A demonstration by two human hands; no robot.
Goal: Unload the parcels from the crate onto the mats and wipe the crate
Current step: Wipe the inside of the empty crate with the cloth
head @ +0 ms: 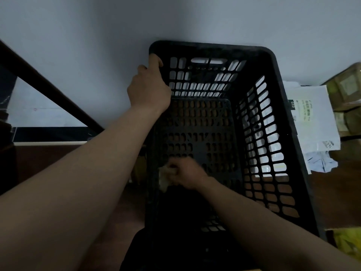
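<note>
The bare left arm stretches forward, and the left hand grips the rim of the crate at its far left corner, fingers curled over the edge. The bare right arm reaches down inside, the right hand fisted round a pale cloth against the left wall.

The crate is black, patterned with a grid of rounded slots; the cloth at lower centre is pale beige. At the right edge, a parcel is white with a barcoded label, boxes are tan-brown, and the wall above is pale blue-grey.
</note>
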